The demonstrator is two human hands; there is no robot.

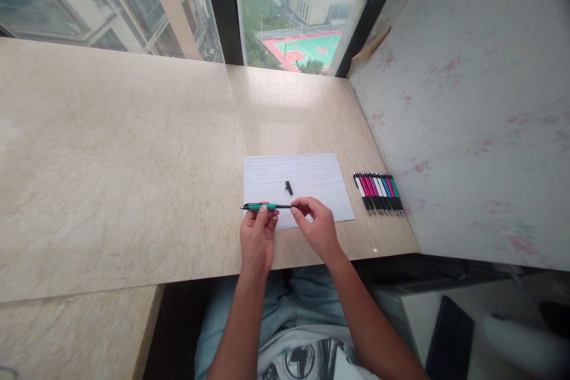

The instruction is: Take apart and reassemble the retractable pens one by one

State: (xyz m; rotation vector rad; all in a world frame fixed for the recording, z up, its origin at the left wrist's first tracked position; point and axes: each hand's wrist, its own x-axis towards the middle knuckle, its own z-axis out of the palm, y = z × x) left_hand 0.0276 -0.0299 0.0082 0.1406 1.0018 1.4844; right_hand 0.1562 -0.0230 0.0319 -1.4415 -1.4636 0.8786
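My left hand (pixel 258 231) pinches a green and black pen (pixel 267 206) near its middle and holds it level over the near edge of a written sheet of paper (pixel 312 175). My right hand (pixel 317 222) pinches the pen's right end. A small black pen part (pixel 289 187) lies on the paper just beyond the pen.
A row of several pens (pixel 378 192) in white, pink, blue and green lies to the right of the paper, near a flower-patterned wall panel (pixel 467 130). The beige marble-look table (pixel 133 160) runs far to the left. Windows lie beyond it.
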